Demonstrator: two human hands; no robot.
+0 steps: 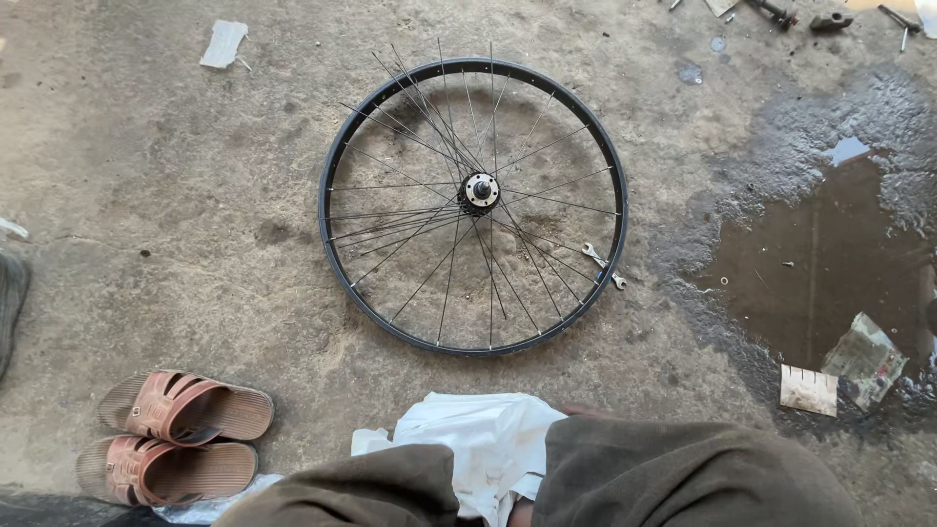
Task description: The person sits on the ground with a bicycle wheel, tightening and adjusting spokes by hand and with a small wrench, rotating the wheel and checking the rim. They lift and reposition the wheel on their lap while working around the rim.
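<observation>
At the far left edge we see a dark shape on the concrete floor (195,224), too cut off to name. Below it lies a pair of brown sandals (176,434), side by side and touching, toes pointing right. Up near the top left sits a pale scrap of paper (224,43).

In the middle lies a bicycle wheel (472,205) flat on the floor — a bare black rim with thin spokes running to a metal hub (479,189), no tyre on it. Several spokes on the upper left look loose and cross one another. A small double-ended wrench (603,265) rests across the rim's lower right edge, touching it.

Along the bottom we see our own knees in olive trousers (683,473), with a white cloth or plastic sheet (483,439) bunched between them, near the wheel but apart from it. Neither of our hands shows, so we cannot tell how the fingers are set.

To the right spreads a dark puddle (820,254), with torn cardboard scraps (839,376) at its lower edge — and a few metal tools (830,18) lie along the top right.
</observation>
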